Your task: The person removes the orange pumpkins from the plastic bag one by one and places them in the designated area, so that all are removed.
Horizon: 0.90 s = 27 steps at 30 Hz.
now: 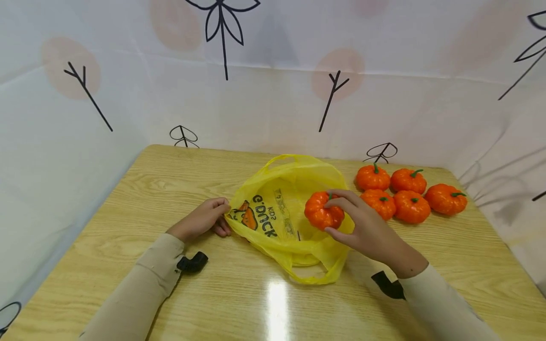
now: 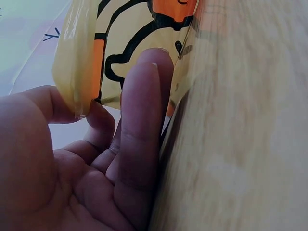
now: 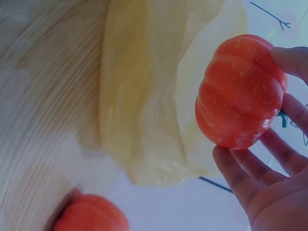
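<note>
A yellow plastic bag (image 1: 307, 180) with printed lettering lies on the table, its mouth spread wide. My left hand (image 1: 207, 218) pinches the bag's left edge between thumb and index finger; in the left wrist view the bag's rim (image 2: 77, 96) shows between them, the other fingers extended along the table. In my right hand (image 1: 367, 227) is a small orange toy pumpkin (image 1: 321, 211) with a green stem, held over the right part of the bag's opening. The right wrist view shows thumb and fingers around the pumpkin (image 3: 243, 94), the bag behind it.
Several more orange pumpkins (image 1: 412, 207) stand grouped on the table right of the bag, in two rows. The wooden table (image 1: 128, 199) meets a white patterned cloth (image 1: 264, 113) at the back. Black straps hang from both sleeves (image 1: 164, 265).
</note>
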Motion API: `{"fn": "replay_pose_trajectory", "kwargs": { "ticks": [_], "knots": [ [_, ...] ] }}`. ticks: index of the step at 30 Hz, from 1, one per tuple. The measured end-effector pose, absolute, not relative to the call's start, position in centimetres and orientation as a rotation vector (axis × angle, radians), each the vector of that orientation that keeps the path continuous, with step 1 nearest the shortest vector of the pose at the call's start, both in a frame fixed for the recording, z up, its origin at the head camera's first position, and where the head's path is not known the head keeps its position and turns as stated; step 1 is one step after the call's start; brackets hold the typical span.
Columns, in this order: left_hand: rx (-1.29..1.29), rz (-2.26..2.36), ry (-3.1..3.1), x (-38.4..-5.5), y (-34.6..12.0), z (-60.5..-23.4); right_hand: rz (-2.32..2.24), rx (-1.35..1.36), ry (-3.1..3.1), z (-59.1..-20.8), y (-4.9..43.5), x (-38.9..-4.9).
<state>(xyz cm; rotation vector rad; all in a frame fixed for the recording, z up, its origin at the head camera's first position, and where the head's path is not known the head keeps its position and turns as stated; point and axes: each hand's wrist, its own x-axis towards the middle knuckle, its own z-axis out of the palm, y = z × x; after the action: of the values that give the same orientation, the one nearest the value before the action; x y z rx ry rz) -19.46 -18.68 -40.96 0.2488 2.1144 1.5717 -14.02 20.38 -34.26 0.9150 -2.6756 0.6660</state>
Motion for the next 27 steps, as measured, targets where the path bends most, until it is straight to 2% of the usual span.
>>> {"fn": "replay_pose_trajectory", "kwargs": {
  "ticks": [27],
  "knots": [
    [0.215, 1.639, 2.071, -19.3, -18.5, -41.2, 0.609, 0.827, -2.654, -36.1, 25.3, -13.6]
  ]
}}
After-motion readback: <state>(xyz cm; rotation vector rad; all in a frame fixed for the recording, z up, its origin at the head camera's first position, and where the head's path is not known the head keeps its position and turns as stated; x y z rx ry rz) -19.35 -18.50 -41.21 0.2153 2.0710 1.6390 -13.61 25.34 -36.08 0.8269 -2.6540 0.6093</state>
